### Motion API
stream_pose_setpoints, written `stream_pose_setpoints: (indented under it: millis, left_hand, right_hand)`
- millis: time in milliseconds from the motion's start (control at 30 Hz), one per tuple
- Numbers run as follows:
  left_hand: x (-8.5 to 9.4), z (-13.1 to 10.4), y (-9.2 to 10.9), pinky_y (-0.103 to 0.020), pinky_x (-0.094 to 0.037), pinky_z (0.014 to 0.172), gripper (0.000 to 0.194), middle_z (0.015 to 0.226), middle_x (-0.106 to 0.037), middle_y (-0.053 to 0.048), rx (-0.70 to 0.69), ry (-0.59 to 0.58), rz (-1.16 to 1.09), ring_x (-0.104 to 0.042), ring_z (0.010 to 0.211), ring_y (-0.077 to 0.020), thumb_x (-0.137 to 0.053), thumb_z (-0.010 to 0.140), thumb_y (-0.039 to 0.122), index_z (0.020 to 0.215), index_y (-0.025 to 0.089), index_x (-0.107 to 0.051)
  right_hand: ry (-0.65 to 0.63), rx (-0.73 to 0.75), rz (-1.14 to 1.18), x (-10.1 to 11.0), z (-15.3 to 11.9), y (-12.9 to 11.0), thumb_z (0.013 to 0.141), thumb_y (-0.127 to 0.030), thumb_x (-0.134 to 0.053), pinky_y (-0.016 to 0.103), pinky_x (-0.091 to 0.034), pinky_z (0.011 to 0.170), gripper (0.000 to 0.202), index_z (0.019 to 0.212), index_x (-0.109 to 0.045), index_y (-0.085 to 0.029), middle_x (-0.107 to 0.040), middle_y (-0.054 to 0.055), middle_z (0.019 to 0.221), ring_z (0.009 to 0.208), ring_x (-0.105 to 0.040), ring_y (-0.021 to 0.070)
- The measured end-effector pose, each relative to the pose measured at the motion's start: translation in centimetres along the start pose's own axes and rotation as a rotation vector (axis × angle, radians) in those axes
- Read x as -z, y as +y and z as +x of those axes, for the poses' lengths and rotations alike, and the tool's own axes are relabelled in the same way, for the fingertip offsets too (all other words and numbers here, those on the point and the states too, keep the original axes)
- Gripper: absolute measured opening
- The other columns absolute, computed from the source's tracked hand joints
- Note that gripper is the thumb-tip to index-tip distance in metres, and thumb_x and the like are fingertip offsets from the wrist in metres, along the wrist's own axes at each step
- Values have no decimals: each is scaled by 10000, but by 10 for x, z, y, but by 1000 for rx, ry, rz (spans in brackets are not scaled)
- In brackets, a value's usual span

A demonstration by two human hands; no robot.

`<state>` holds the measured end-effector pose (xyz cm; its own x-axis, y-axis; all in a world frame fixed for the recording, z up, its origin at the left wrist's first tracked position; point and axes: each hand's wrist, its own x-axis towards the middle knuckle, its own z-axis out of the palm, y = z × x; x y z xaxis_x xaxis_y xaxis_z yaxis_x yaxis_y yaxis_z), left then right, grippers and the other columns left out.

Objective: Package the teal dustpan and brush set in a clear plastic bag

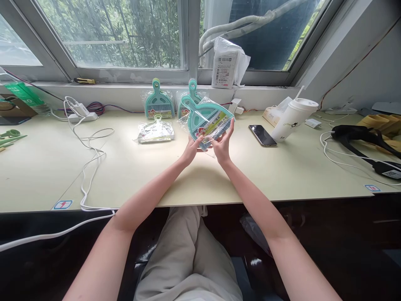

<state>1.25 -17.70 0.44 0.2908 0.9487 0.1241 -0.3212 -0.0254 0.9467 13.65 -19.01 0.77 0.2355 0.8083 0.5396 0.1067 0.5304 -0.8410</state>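
Held up over the table is a teal dustpan and brush set [203, 116] in clear plastic wrap, tilted with its handle to the upper left. My left hand [191, 149] grips its lower left edge, thumb on the front. On the lower right side, my right hand [223, 143] is closed around the edge, fingers partly behind it. Behind it a second wrapped set [192, 90] leans on the wall, partly hidden. Another wrapped set [159, 102] stands to its left. In front of that one, a wrapped set [156, 132] lies flat on the table.
A phone [262, 135] and a white cup with a straw [294, 119] are right of my hands, near a tissue pack [276, 111]. White cables [89, 156] trail across the left side. A black strap-like device [360, 146] lies far right. A wrapped box [226, 67] stands on the windowsill.
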Motion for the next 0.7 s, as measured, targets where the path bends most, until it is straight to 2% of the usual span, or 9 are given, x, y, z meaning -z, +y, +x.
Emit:
stream_pose_setpoints:
  millis: [100, 300, 400, 500, 600, 700]
  left_hand:
    - [-1, 0, -2, -485, -552, 911, 594, 1362, -564, -101, -2, 26, 23, -629, 1123, -274, -611, 835, 361, 1361, 251, -358]
    - [5, 5, -1, -432, -558, 902, 553, 1339, -576, -75, -58, 115, -5, -579, 1182, -268, -588, 830, 313, 1345, 261, -392]
    - [5, 4, 0, -434, -553, 908, 565, 1343, -568, -70, -63, 122, -8, -590, 1174, -270, -588, 827, 313, 1353, 272, -389]
    - [4, 4, -1, -433, -543, 922, 576, 1334, -569, -72, -70, 132, 6, -597, 1162, -269, -584, 828, 312, 1365, 269, -381]
    - [4, 5, -4, -424, -516, 965, 591, 1342, -557, -76, -92, 126, 26, -568, 1208, -273, -589, 827, 309, 1376, 257, -374]
    - [5, 8, -7, -416, -454, 1045, 614, 1365, -537, -69, -133, 123, 11, -504, 1291, -270, -597, 824, 301, 1391, 259, -367]
  right_hand:
    - [23, 9, -12, -1, 0, 2, 821, -329, -666, 486, -455, 1076, 1088, 1499, 174, -462, -46, 6, 1643, 1475, -257, 237]
    - [-66, -27, 22, -5, -1, 1, 797, -445, -698, 484, -510, 1020, 1102, 1523, 130, -418, -104, 76, 1638, 1364, -440, 271]
    - [-57, -33, 14, -5, -2, -1, 792, -479, -695, 475, -527, 1003, 1091, 1527, 109, -423, -99, 64, 1639, 1352, -449, 273]
    - [-50, -32, 10, -4, -3, 1, 841, -497, -625, 482, -538, 979, 1028, 1508, 156, -453, -115, 41, 1636, 1350, -449, 254]
    - [-23, -35, 3, -3, -2, 3, 888, -495, -556, 480, -549, 950, 962, 1489, 194, -473, -154, 36, 1626, 1343, -451, 233]
    - [-18, -31, 16, -2, 0, 3, 893, -468, -567, 476, -550, 941, 958, 1492, 181, -477, -186, 43, 1615, 1325, -465, 227]
